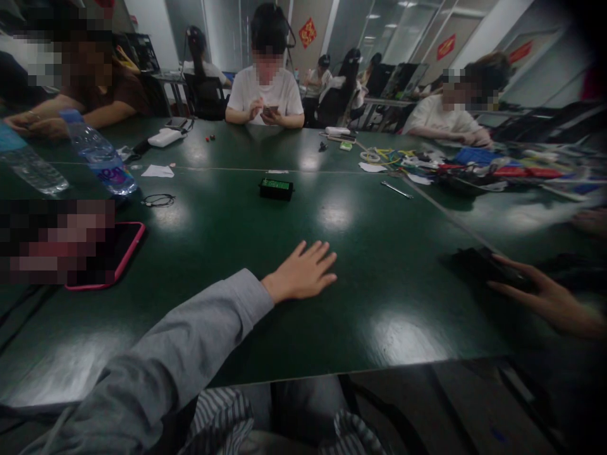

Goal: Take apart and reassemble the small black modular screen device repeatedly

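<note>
Both arms extended forward, hands open.
Left hand [303,273]: palm down, fingers straight and slightly spread, grey sleeve to the wrist. Right hand [550,297]: entering from the right edge, fingers [509,285] extended leftward, forearm bare.

Dark green table [227,303]; grey sleeve [190,341]; pink-edged tablet [124,253]; small black-and-green box [275,188]

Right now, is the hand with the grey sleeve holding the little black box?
No. The left hand lies flat and open on the table, while the black box sits apart, farther away.
</note>
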{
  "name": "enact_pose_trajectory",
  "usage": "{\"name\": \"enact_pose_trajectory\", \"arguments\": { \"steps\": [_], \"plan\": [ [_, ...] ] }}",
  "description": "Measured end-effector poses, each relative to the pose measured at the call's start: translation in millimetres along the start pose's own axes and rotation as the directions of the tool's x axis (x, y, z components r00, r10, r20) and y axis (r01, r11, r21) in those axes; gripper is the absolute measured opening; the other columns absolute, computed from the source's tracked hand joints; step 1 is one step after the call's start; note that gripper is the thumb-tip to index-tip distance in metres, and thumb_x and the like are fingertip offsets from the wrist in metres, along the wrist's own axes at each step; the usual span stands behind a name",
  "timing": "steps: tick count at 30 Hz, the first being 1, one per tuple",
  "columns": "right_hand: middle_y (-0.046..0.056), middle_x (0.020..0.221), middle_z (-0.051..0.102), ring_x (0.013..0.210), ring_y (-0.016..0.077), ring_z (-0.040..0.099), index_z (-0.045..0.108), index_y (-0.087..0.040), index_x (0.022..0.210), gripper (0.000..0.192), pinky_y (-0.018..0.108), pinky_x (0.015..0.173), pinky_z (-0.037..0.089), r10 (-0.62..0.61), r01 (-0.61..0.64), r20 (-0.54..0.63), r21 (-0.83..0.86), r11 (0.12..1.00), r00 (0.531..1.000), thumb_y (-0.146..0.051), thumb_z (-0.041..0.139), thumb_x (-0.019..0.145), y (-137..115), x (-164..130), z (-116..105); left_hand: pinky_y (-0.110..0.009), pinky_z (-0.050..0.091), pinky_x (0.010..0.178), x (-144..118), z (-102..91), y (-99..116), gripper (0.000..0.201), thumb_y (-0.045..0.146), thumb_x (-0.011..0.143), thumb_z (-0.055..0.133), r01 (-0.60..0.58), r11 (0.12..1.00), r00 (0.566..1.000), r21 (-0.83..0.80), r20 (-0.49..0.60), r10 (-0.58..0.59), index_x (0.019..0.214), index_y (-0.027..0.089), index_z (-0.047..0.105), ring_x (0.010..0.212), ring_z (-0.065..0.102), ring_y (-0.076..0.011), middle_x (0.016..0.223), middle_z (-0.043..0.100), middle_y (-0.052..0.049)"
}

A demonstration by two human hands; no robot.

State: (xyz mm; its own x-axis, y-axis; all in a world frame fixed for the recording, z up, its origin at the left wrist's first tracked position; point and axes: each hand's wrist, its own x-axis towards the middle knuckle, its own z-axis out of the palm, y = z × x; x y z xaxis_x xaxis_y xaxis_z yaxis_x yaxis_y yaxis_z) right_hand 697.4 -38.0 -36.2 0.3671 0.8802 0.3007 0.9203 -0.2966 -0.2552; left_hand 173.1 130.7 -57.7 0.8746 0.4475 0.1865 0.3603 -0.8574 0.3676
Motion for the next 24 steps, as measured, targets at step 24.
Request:
{"name": "enact_pose_trajectory", "arguments": {
  "steps": [24],
  "plan": [
    [0.014,0.123,0.063,0.110,0.0306,0.060,0.041,-0.023,0.154,0.059,0.050,0.095,0.051,-0.607,0.537,0.010,0.456,0.710,0.795,-0.053,0.037,0.103,-438.4,-0.4,131.0,-0.046,0.041,0.113,-39.5,-51.4,-108.7,0.039,0.044,0.095,0.058,0.203,0.745,0.592,-0.635,-0.526,-0.610,0.127,0.021,0.061,0.125,0.059,-0.0247,0.135,0.063,-0.012]
  ]
}}
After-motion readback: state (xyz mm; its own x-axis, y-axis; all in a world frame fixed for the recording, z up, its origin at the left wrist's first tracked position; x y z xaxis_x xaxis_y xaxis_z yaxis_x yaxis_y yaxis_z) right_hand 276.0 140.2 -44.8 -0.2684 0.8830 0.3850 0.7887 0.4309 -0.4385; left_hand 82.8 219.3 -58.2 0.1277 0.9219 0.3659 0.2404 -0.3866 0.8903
